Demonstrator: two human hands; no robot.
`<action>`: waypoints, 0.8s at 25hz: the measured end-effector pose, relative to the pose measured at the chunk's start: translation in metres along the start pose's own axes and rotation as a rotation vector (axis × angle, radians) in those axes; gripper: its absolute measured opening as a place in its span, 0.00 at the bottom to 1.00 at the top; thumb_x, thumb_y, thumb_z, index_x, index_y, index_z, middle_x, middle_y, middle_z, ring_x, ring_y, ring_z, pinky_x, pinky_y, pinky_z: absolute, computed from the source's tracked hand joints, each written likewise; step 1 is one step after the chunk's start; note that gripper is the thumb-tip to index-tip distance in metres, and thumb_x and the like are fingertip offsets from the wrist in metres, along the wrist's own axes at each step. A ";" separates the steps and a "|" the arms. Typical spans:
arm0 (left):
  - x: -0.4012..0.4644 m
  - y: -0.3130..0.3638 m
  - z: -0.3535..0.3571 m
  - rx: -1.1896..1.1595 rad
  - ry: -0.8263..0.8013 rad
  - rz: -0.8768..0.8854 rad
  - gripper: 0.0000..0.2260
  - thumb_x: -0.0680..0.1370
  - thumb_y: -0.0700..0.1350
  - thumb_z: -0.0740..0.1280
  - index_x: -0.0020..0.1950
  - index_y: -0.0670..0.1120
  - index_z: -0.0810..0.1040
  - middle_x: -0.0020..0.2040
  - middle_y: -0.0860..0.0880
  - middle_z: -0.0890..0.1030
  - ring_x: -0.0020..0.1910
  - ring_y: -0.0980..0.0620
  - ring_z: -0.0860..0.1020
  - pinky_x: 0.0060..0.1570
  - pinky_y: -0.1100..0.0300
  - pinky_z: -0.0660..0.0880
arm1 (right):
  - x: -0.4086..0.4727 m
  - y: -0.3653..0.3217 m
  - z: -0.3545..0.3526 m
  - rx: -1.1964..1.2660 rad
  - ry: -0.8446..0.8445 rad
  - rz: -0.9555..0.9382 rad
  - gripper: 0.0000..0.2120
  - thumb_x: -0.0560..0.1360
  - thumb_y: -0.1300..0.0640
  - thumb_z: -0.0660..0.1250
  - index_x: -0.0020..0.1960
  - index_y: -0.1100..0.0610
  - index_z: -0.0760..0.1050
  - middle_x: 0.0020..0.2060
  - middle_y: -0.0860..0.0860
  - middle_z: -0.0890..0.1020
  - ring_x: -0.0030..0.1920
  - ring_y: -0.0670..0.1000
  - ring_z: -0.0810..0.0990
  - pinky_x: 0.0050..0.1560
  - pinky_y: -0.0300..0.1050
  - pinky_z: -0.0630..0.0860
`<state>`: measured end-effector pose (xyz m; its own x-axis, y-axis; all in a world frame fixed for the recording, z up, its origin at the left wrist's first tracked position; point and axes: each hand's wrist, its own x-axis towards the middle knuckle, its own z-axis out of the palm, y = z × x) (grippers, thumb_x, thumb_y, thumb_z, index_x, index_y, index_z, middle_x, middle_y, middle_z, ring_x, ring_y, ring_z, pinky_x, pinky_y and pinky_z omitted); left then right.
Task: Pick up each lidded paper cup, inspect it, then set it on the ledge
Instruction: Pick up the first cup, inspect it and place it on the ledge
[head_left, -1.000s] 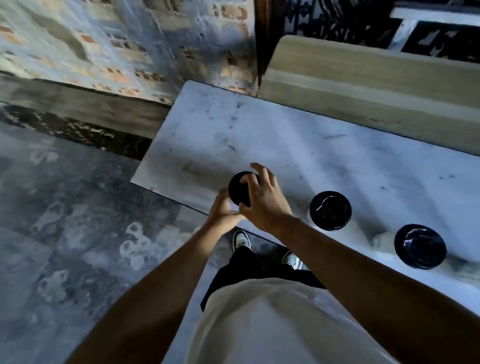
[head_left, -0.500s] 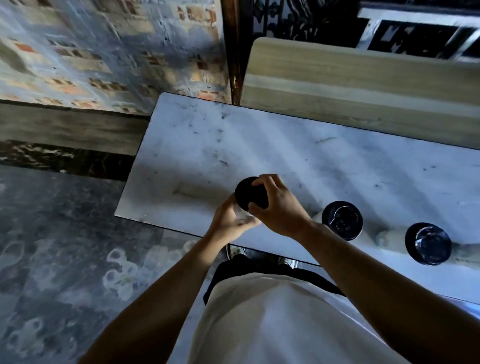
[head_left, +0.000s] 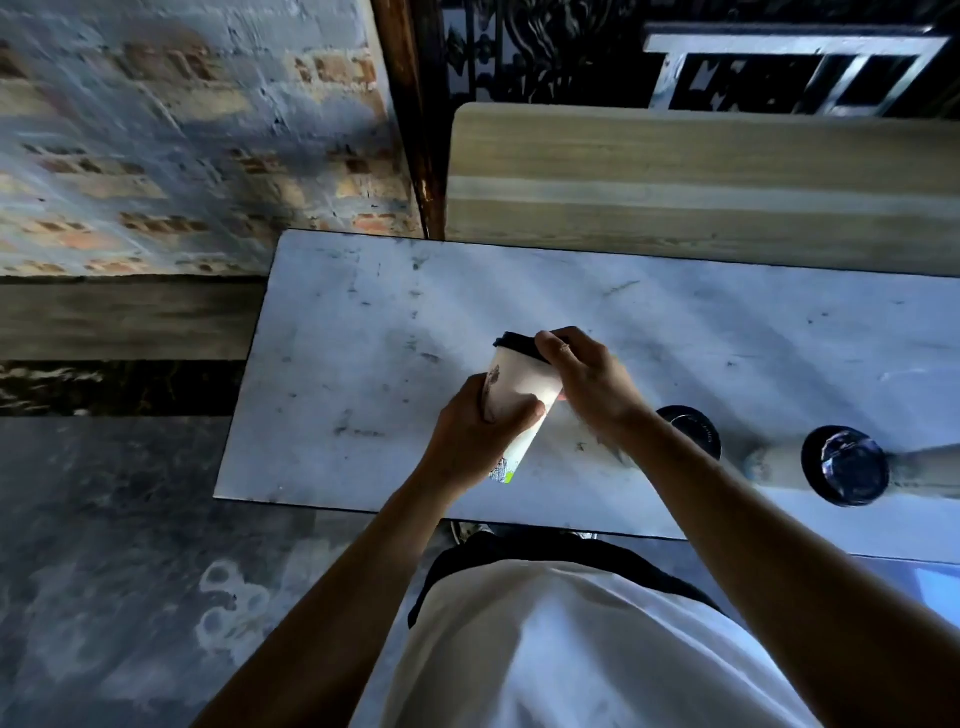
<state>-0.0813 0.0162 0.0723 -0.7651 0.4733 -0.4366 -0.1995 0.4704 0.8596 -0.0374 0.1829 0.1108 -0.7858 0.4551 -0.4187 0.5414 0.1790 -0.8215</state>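
A white paper cup (head_left: 519, 387) with a black lid is lifted above the pale marble table (head_left: 363, 322) and tilted, lid pointing away from me. My left hand (head_left: 475, 431) grips its lower body, fingers wrapped round it. My right hand (head_left: 587, 376) holds the lid end, fingers curled over the rim. Two more lidded cups stand on the table to the right: one (head_left: 693, 428) partly hidden behind my right forearm, the other (head_left: 844, 465) further right. The wooden ledge (head_left: 701, 171) runs along the table's far side.
A painted brick wall (head_left: 182, 130) rises at the left, with a dark wooden post (head_left: 405, 119) beside the ledge. Black ironwork (head_left: 545, 52) stands behind the ledge. The table's near edge is at my waist; stone floor (head_left: 104, 545) lies to the left.
The cup has risen off the table and tipped onto its side, so its white wall now shows. My left hand has closed round its body.
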 end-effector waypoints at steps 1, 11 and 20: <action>0.000 0.001 0.000 -0.001 0.000 0.000 0.25 0.66 0.65 0.72 0.57 0.52 0.79 0.49 0.53 0.85 0.48 0.53 0.84 0.44 0.57 0.80 | 0.000 0.000 0.000 -0.005 0.000 -0.003 0.22 0.72 0.31 0.59 0.50 0.47 0.79 0.41 0.43 0.83 0.49 0.53 0.82 0.54 0.57 0.80; -0.006 -0.002 0.002 0.011 0.006 -0.035 0.28 0.64 0.64 0.74 0.57 0.51 0.78 0.48 0.52 0.85 0.47 0.54 0.85 0.45 0.55 0.82 | -0.003 0.003 -0.001 -0.015 -0.036 0.008 0.14 0.80 0.41 0.64 0.56 0.50 0.80 0.43 0.43 0.82 0.45 0.48 0.80 0.46 0.45 0.75; -0.001 -0.025 -0.001 0.304 0.012 0.036 0.33 0.67 0.47 0.81 0.69 0.53 0.73 0.56 0.57 0.82 0.54 0.53 0.81 0.44 0.64 0.74 | -0.024 0.021 0.014 -0.372 -0.200 -0.337 0.40 0.65 0.48 0.81 0.72 0.49 0.68 0.65 0.52 0.68 0.59 0.54 0.76 0.57 0.44 0.76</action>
<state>-0.0761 0.0034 0.0513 -0.7762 0.4856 -0.4021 0.0190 0.6555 0.7550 -0.0111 0.1630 0.0981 -0.9562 0.1503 -0.2511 0.2901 0.5996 -0.7459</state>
